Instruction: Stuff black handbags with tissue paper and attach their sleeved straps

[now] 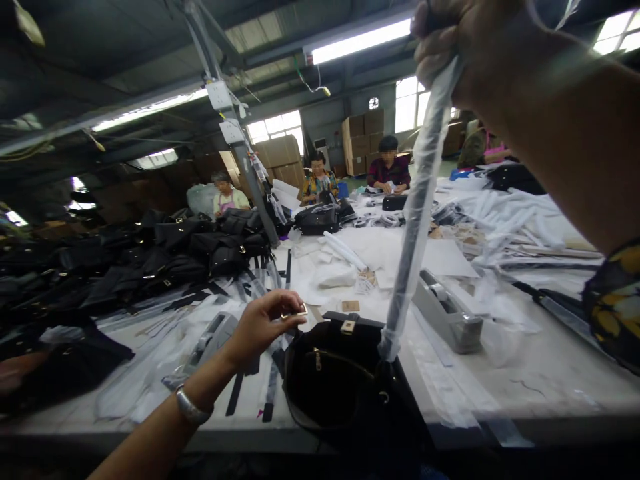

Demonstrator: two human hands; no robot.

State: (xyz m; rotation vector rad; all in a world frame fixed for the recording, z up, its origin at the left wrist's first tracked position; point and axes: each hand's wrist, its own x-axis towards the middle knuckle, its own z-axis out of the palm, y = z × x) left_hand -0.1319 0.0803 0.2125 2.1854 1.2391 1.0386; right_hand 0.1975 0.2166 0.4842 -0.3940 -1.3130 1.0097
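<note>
A black handbag (360, 393) stands at the table's front edge with its top open, showing a dark lining and a zip inside. A gold clasp (349, 327) sits on its far rim. At the bag's left rim, my left hand (265, 327) pinches a gold rectangular buckle (300, 311) between thumb and fingers. High at the upper right, my right hand (465, 50) is closed around the top of a black strap (417, 220) in clear plastic wrap. The strap slants down, pulled straight, to the bag's right side.
Two grey tape dispensers (447, 313) (213, 343) stand beside the bag. Black bags (165, 253) are heaped at the left, near a metal post (250, 167). White wrapping (520, 220) is piled at the right. Several people (389, 167) sit across the table.
</note>
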